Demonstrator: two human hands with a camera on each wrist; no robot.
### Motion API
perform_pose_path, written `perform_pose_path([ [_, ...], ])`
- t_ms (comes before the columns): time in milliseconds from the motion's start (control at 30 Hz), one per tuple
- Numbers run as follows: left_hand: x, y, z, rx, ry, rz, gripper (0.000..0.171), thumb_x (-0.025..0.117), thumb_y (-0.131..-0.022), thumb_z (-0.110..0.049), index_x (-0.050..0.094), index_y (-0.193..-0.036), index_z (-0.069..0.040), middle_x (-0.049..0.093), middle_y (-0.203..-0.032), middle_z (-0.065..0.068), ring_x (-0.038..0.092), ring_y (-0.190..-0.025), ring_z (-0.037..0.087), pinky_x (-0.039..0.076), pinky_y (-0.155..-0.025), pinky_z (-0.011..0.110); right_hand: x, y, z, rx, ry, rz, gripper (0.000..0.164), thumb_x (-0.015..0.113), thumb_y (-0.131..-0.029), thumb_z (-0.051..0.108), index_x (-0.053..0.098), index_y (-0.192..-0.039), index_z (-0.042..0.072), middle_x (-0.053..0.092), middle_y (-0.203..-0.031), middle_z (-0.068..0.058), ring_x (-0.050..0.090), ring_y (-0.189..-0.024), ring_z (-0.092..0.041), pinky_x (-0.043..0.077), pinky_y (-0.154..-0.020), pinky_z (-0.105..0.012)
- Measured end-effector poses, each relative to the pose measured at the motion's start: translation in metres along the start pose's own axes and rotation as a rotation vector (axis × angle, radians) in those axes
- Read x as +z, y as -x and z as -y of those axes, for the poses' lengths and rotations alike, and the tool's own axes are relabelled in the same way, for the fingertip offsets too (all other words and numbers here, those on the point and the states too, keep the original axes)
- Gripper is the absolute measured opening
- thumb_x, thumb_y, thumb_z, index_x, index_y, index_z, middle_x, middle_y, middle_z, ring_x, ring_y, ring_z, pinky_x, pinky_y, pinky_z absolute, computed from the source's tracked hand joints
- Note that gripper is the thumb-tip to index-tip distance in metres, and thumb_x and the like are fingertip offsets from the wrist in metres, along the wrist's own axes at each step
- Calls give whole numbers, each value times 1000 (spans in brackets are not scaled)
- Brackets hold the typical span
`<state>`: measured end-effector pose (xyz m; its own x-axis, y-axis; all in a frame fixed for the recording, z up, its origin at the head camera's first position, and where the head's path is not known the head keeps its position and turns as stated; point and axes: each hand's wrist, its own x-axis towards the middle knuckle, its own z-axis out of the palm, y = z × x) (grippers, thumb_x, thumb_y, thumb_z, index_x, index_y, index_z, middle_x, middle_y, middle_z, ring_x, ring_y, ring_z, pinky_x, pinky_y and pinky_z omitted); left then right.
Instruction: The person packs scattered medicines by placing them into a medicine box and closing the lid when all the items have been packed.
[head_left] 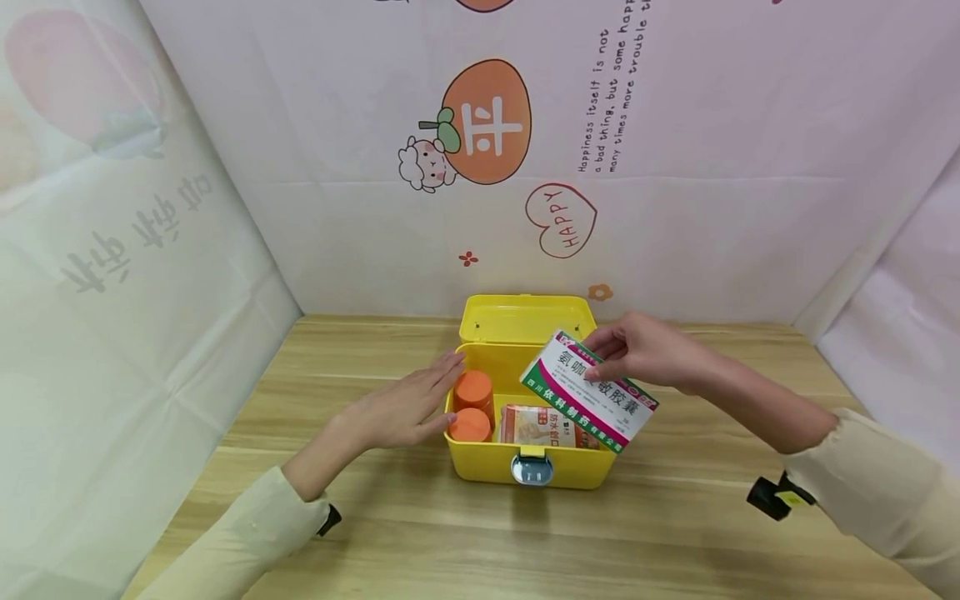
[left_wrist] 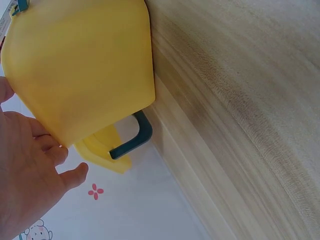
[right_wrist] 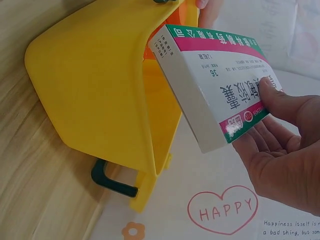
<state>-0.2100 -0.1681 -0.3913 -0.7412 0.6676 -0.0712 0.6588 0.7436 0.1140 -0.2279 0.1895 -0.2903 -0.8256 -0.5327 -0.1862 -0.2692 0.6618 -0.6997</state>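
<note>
A yellow lidded box (head_left: pixel 480 463) stands on the table with its lid (head_left: pixel 525 319) swung back. My right hand (head_left: pixel 651 354) pinches a white, green and magenta medicine box (head_left: pixel 588 390) between thumb and fingers, tilted over the right part of the opening. In the right wrist view the medicine box (right_wrist: pixel 215 85) overlaps the yellow rim. My left hand (head_left: pixel 408 407) rests at the left rim, fingers fairly straight. Inside the yellow box, two orange-capped bottles (head_left: pixel 472 390) sit at the left, and a printed packet (head_left: pixel 536 425) lies at the front, partly hidden by the medicine box.
A grey clasp (head_left: pixel 532 469) hangs on the yellow box's front. Its dark green handle (left_wrist: pixel 131 140) sticks out at the back. Behind the wooden table (head_left: pixel 450 542) rises a white printed cloth (head_left: pixel 360 242), with more cloth at both sides.
</note>
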Motion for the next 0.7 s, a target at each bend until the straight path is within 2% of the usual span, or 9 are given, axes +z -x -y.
perform_pose_path([
  [467, 1, 1, 0, -3, 6, 0, 79, 28, -104, -59, 9, -161, -7, 3, -170, 7, 6, -157, 22, 24, -125, 43, 6, -19, 1, -37, -19, 48, 38, 76, -88, 17, 69, -120, -2, 76, -102, -9, 70, -85, -17, 62, -77, -31],
  [700, 0, -1, 0, -10, -8, 4, 80, 28, -103, -60, 8, -161, -8, 2, -170, 4, 5, -157, 21, 23, -125, 40, 10, -28, -1, -55, 15, 79, 35, 76, -88, 16, 70, -118, -1, 75, -103, -7, 66, -85, -17, 60, -80, -30],
])
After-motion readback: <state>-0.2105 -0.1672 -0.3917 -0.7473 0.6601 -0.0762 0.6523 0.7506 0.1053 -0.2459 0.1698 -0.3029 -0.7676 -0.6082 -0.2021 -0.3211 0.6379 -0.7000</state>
